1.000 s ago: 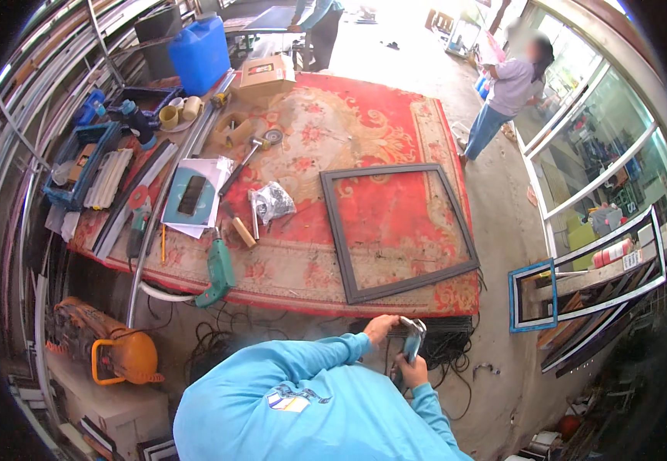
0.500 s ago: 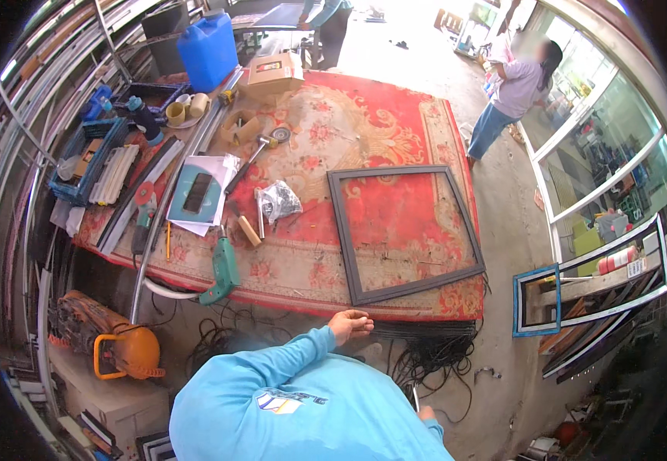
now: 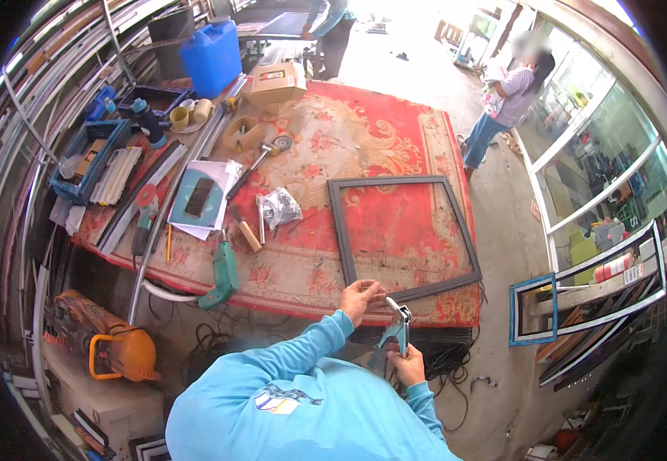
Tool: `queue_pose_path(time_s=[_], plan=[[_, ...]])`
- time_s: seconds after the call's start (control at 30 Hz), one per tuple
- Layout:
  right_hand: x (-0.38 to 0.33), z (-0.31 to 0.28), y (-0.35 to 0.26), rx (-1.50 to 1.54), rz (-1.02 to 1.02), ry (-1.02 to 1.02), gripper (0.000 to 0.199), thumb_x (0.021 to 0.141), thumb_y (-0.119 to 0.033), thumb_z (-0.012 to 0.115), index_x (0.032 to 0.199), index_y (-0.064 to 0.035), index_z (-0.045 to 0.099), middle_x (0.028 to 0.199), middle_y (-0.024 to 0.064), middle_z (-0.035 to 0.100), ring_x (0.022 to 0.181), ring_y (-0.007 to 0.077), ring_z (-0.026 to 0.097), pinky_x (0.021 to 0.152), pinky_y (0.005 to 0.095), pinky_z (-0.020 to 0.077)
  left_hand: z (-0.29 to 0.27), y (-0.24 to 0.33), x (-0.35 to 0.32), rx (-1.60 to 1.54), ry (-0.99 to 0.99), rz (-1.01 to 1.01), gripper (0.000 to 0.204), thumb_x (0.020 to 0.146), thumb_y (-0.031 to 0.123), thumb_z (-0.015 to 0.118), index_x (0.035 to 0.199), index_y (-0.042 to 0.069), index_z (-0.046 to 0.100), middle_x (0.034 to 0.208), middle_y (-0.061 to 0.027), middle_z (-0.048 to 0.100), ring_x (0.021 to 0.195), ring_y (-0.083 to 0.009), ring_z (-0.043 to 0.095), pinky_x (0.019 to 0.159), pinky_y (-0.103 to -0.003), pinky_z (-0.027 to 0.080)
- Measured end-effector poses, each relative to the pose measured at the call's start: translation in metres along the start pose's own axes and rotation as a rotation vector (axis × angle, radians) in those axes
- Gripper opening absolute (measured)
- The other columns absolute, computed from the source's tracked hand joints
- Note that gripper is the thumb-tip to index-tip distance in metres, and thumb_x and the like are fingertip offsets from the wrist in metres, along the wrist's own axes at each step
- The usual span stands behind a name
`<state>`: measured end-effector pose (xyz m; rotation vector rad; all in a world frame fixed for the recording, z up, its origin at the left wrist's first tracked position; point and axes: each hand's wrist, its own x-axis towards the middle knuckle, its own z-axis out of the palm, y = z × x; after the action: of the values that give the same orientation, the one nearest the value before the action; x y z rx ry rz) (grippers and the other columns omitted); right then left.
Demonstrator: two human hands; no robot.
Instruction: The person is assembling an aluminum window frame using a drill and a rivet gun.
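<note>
The right hand (image 3: 409, 363), low in the centre of the frame, is clenched around the handles of a blue-grey hand tool (image 3: 396, 330), something like a clamp or riveter, holding it upright so its head meets the near corner of the frame. The left hand (image 3: 362, 296) sits just above it, fingers curled over the near edge of the dark rectangular frame (image 3: 402, 234), seemingly to steady that corner while the tool bears on it.

The surface (image 3: 364, 146) fills the middle of the picture, covered by a red patterned carpet, which probably cushions the work. The dark frame lies flat on its right half, its near rail at the surface's edge where both hands can reach it. In the upper left stands a blue plastic jerrycan (image 3: 212, 55), with a cardboard box (image 3: 276, 81) to its right. An orange machine (image 3: 106, 346) sits on the floor at lower left. A blue crate (image 3: 87, 157) of parts rests at the left edge.

Nearer the centre lie a green power drill (image 3: 224, 273) hanging partly over the near edge, a sheet of paper with a teal pad (image 3: 202, 198) on it, a hammer (image 3: 260, 160), and a crumpled clear bag (image 3: 279, 207).

Another person (image 3: 506, 104) stands at upper right on the concrete floor, well apart from the surface.
</note>
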<state>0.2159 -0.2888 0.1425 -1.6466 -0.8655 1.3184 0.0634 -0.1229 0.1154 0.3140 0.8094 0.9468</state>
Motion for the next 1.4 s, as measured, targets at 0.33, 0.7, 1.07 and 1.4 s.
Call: queue_pose_path(time_s=[0.33,0.7,1.07,1.4], plan=[[0.011,0.020,-0.007,0.068,-0.001,-0.156,0.031,0.084,0.000,0.065,0.115,-0.0009,0.064,0.101,0.0019,0.067,0.090,0.0080,0.060,0.079,0.0243,0.0485,-0.010,0.017,-0.015,-0.043,0.052,-0.016,0.021,0.090,0.018,0.067,0.107,0.007,0.059,0.095,-0.0074,0.068,0.086,-0.0172,0.067,0.071,-0.031,0.058],[0.009,0.019,-0.017,0.074,0.112,-0.243,0.049,0.077,0.005,0.064,0.125,0.0012,0.056,0.117,0.0088,0.065,0.110,0.0167,0.059,0.098,0.0327,0.0453,-0.001,0.024,-0.019,-0.023,0.028,-0.048,0.028,0.089,0.016,0.069,0.112,0.005,0.058,0.100,-0.0090,0.068,0.088,-0.0183,0.068,0.072,-0.031,0.058],[0.028,0.029,-0.042,-0.130,-0.100,-0.387,0.073,0.072,0.005,0.063,0.141,-0.0024,0.037,0.121,0.0045,0.052,0.108,0.0156,0.051,0.096,0.0282,0.0406,0.004,0.007,-0.029,-0.157,-0.024,-0.187,0.036,0.089,0.014,0.067,0.121,0.007,0.051,0.100,-0.0102,0.067,0.084,-0.0226,0.068,0.071,-0.037,0.056],[0.083,0.022,0.005,-0.342,0.134,-0.239,0.042,0.096,-0.039,0.052,0.111,0.0000,0.060,0.095,0.0078,0.063,0.089,0.0185,0.058,0.084,0.0322,0.0447,-0.098,-0.034,0.010,1.049,0.184,0.313,0.057,0.079,0.026,0.073,0.128,0.004,0.054,0.115,-0.0162,0.062,0.105,-0.0318,0.059,0.091,-0.041,0.049]])
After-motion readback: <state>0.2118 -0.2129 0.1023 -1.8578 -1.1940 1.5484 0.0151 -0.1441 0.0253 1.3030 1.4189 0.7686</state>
